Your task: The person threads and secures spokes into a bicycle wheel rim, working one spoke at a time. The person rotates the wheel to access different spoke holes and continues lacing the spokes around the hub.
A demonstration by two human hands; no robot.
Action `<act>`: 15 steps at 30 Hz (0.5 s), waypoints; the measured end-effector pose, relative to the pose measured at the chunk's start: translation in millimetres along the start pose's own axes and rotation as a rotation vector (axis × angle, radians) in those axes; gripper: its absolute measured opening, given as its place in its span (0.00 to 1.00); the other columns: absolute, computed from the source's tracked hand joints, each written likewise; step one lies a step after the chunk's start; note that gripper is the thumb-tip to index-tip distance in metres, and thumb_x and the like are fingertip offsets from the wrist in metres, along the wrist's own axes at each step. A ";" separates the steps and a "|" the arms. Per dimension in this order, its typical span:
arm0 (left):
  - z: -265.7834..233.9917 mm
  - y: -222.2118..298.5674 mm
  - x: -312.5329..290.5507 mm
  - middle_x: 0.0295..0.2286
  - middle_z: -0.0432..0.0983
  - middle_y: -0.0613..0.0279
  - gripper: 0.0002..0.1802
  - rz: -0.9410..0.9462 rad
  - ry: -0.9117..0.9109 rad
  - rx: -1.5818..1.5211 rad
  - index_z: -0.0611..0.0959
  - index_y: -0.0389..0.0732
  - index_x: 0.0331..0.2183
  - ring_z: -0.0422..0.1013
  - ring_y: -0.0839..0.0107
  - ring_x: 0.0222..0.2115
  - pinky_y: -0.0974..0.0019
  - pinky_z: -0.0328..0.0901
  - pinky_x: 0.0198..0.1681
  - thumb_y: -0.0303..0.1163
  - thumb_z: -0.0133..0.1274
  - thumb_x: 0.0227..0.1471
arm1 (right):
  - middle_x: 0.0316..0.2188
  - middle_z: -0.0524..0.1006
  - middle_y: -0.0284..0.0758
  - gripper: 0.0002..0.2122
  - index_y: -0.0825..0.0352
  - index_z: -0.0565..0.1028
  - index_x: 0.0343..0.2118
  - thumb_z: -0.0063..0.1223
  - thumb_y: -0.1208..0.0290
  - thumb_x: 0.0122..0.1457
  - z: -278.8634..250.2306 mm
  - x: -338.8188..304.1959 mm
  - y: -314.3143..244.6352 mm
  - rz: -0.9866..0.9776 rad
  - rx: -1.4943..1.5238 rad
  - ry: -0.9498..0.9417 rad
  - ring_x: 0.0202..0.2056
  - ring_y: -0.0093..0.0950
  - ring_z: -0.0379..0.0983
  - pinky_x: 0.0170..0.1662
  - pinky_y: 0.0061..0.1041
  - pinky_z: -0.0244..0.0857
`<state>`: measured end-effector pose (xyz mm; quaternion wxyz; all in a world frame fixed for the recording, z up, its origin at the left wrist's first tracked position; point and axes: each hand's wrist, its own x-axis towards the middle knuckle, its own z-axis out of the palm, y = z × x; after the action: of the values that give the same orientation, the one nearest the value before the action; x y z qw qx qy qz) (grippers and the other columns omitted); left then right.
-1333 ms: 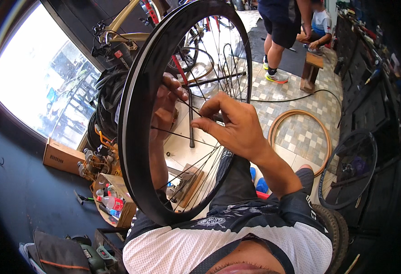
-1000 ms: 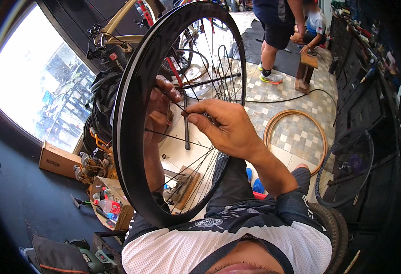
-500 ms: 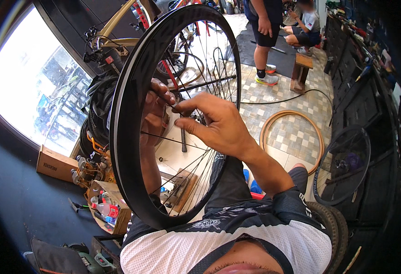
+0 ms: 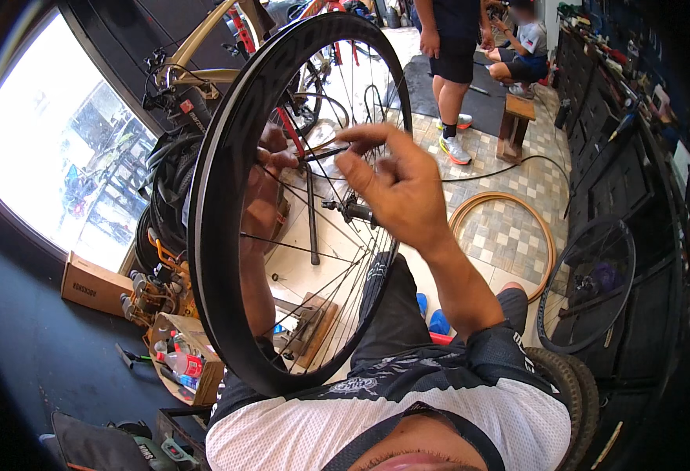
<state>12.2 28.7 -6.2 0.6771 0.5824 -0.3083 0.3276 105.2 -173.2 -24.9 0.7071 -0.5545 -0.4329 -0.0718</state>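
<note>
Cardboard box (image 4: pixel 213 373) holds bottles (image 4: pixel 182 363) — right fingers (image 4: pixel 372 135) parted; left fingers (image 4: pixel 281 159) inside wheel (image 4: pixel 219 235) — grip unclear

The wheel rim (image 4: pixel 223 235) is black with a greyish line along its edge; its spokes (image 4: pixel 299 248) are black too. At three o'clock a hoop (image 4: pixel 551 243) is tan, the floor tiles (image 4: pixel 502 231) checked cream, grey and brown. The shirt (image 4: pixel 478 416) at six o'clock is white and black, the box (image 4: pixel 94 284) at nine brown, the wall (image 4: pixel 47 353) at eight dark blue, the bicycle frame (image 4: pixel 202 41) at eleven golden.
</note>
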 end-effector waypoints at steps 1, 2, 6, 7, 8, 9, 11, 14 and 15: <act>1.2 0.0 1.5 0.57 0.72 0.50 0.21 -0.006 0.028 0.015 0.80 0.40 0.54 0.68 0.57 0.59 0.52 0.69 0.56 0.38 0.60 0.63 | 0.36 0.84 0.35 0.14 0.67 0.82 0.46 0.68 0.64 0.62 -5.7 4.9 -2.6 0.032 -0.014 0.041 0.31 0.27 0.79 0.36 0.27 0.70; 2.1 0.1 2.3 0.59 0.71 0.48 0.24 -0.013 0.058 0.031 0.79 0.41 0.56 0.66 0.55 0.62 0.51 0.68 0.58 0.40 0.60 0.63 | 0.36 0.84 0.36 0.14 0.67 0.82 0.46 0.68 0.63 0.62 -6.6 8.0 1.6 -0.015 -0.037 0.030 0.32 0.29 0.80 0.37 0.28 0.71; 1.3 1.4 5.2 0.64 0.66 0.46 0.32 -0.136 0.222 0.059 0.72 0.42 0.64 0.62 0.50 0.66 0.44 0.64 0.63 0.48 0.55 0.65 | 0.38 0.84 0.41 0.14 0.67 0.82 0.45 0.66 0.63 0.62 -4.2 10.1 4.7 -0.112 -0.136 -0.108 0.36 0.36 0.83 0.42 0.31 0.73; 0.5 -0.2 5.5 0.64 0.65 0.45 0.34 -0.146 0.227 0.070 0.71 0.42 0.65 0.62 0.50 0.66 0.43 0.64 0.63 0.50 0.53 0.65 | 0.38 0.84 0.42 0.13 0.67 0.82 0.45 0.65 0.64 0.63 1.8 8.5 5.2 -0.138 -0.150 -0.132 0.37 0.38 0.84 0.42 0.32 0.74; -0.1 -2.1 5.9 0.64 0.65 0.45 0.35 -0.155 0.232 0.081 0.70 0.42 0.65 0.61 0.49 0.66 0.42 0.63 0.64 0.52 0.52 0.66 | 0.38 0.84 0.43 0.13 0.67 0.82 0.45 0.64 0.64 0.63 5.6 7.4 6.5 -0.165 -0.165 -0.156 0.38 0.40 0.84 0.43 0.33 0.74; -0.6 -4.4 6.5 0.64 0.64 0.45 0.36 -0.158 0.225 0.074 0.70 0.41 0.66 0.61 0.49 0.66 0.42 0.63 0.64 0.53 0.51 0.66 | 0.36 0.84 0.41 0.12 0.66 0.82 0.46 0.63 0.66 0.64 5.8 7.1 8.5 -0.134 -0.153 -0.188 0.35 0.35 0.81 0.39 0.31 0.72; -0.9 -1.7 8.8 0.65 0.63 0.44 0.37 -0.165 0.192 0.059 0.69 0.40 0.66 0.61 0.48 0.66 0.41 0.62 0.64 0.55 0.49 0.66 | 0.31 0.84 0.33 0.11 0.66 0.83 0.47 0.63 0.69 0.64 6.4 7.3 11.9 -0.094 -0.122 -0.234 0.26 0.20 0.70 0.29 0.24 0.62; 0.8 6.1 14.3 0.66 0.62 0.43 0.37 -0.196 0.142 0.039 0.69 0.39 0.66 0.60 0.47 0.67 0.40 0.61 0.65 0.55 0.49 0.66 | 0.28 0.83 0.27 0.11 0.66 0.83 0.47 0.64 0.69 0.64 2.2 10.6 8.3 -0.062 -0.082 -0.285 0.20 0.10 0.63 0.23 0.19 0.55; -1.2 7.2 14.8 0.66 0.62 0.43 0.37 -0.212 0.151 0.041 0.69 0.39 0.65 0.60 0.47 0.67 0.40 0.61 0.65 0.55 0.50 0.66 | 0.28 0.83 0.27 0.11 0.66 0.83 0.47 0.64 0.69 0.64 0.9 12.2 7.0 -0.051 -0.071 -0.305 0.20 0.10 0.62 0.23 0.19 0.54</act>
<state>15.3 31.9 9.7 0.7172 0.5991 -0.1864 0.3033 116.2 -165.3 -21.5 0.6113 -0.5722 -0.5464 -0.0200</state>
